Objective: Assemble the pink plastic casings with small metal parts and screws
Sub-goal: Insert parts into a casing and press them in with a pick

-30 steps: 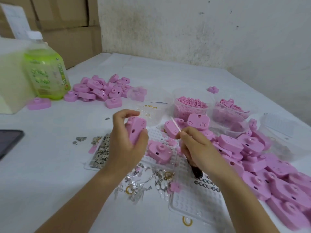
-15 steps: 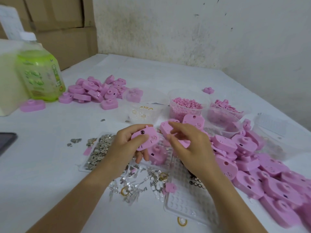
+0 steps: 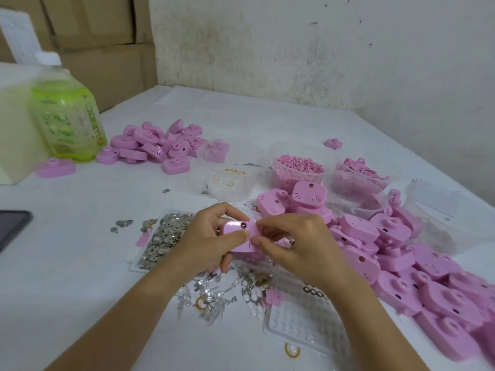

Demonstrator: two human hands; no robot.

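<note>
Both hands have closed in on one piece since a moment ago, and the casing now lies flatter, hole side up.

Head view: the left hand (image 3: 206, 238) grips the rounded pink plastic casing (image 3: 237, 229) from its left end, thumb along the near edge. The right hand (image 3: 297, 243) pinches its right end. The piece is held above the tabletop at the centre of the frame, just right of the clear tray of small grey metal parts (image 3: 163, 236).

The shell looks light, stiff and glossy, so it is likely slippery. Holding it by the rims, clear of the dark hole, seems safest.

Beneath lies a white-covered tabletop (image 3: 67, 277). A heap of like pink casings (image 3: 407, 266) sits at right, and a smaller pile (image 3: 155, 145) lies upper left beside a green plastic bottle (image 3: 67, 119). Behind stand a stained white wall (image 3: 321, 62) and brown cardboard boxes (image 3: 101, 36).
</note>
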